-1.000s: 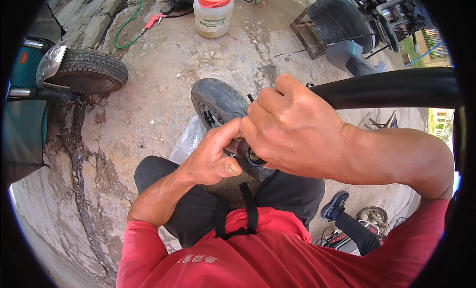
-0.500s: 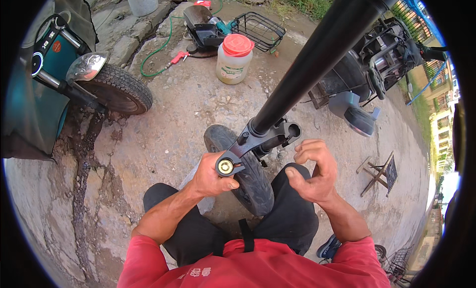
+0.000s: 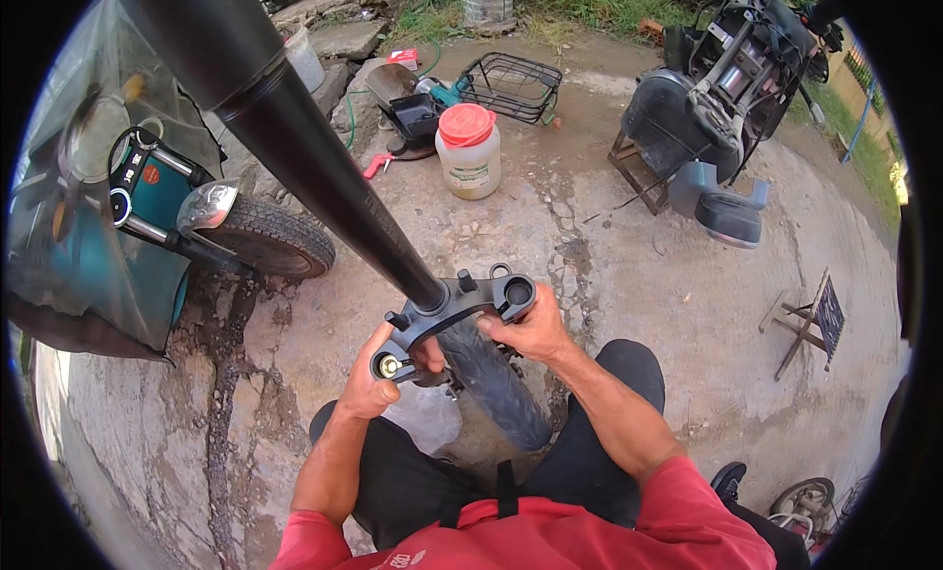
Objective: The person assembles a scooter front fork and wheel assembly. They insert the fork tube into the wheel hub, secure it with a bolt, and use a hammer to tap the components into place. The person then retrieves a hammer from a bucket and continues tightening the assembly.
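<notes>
Between my knees stands a black fork crown (image 3: 470, 297), the clamp piece of a scooter's front fork, with a long thick steering tube (image 3: 324, 153) slanting up to the far left. My left hand (image 3: 368, 376) is wrapped round its left clamp end, where a brass-coloured fork-tube top (image 3: 389, 366) shows in the ring. On the other side, my right hand (image 3: 535, 332) grips the right clamp end, whose round opening looks dark. A worn black tyre (image 3: 491, 383) sits beneath the crown. The lower fork is mostly hidden by the crown and my hands.
A red-lidded plastic jar (image 3: 469, 156), a wire basket (image 3: 511, 84) and a red air gun (image 3: 376, 164) lie ahead. At left is a vehicle's front wheel (image 3: 270, 238). A partly stripped scooter (image 3: 697, 108) and a folding stool (image 3: 810, 322) stand at right.
The steering tube has swung from the upper right to the upper left, turning the crown. My right hand, free and half curled before, has taken hold of the crown's right end.
</notes>
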The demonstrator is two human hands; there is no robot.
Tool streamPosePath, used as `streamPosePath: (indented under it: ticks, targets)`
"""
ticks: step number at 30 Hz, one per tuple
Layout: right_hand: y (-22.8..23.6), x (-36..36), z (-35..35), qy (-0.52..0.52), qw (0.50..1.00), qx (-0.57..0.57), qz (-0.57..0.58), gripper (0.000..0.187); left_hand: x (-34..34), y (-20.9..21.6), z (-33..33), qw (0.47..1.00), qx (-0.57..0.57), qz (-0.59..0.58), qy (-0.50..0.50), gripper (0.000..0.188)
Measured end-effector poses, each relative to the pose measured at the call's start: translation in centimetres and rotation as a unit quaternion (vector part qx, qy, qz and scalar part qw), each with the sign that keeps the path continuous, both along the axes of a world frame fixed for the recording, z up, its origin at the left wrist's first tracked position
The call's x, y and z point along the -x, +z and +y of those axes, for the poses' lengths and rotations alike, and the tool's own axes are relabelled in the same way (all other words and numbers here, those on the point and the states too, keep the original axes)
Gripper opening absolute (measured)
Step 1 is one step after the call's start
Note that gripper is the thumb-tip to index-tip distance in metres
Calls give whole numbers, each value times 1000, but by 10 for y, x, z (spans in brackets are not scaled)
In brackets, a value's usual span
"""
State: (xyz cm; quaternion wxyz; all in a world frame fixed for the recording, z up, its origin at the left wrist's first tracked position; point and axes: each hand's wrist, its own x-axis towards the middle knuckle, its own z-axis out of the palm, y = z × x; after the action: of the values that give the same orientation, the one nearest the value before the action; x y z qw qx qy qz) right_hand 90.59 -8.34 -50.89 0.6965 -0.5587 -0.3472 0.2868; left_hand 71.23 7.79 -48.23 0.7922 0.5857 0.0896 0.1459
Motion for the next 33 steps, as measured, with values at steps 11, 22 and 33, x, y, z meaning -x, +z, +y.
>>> streamPosePath:
  ticks: [11, 22, 33]
  targets:
    - [47, -19, -33, 59, 995, -25, -77, 82, -16, 87, -9, 957, -174, 230, 15, 58]
    - [179, -28, -44, -182, 787, -52, -588, 107, -33, 98, -37, 937, -307, 162, 34, 55]
    - [70, -41, -35, -27, 971, 32, -235, 84, -57, 97, -27, 936, -289, 199, 16, 54]
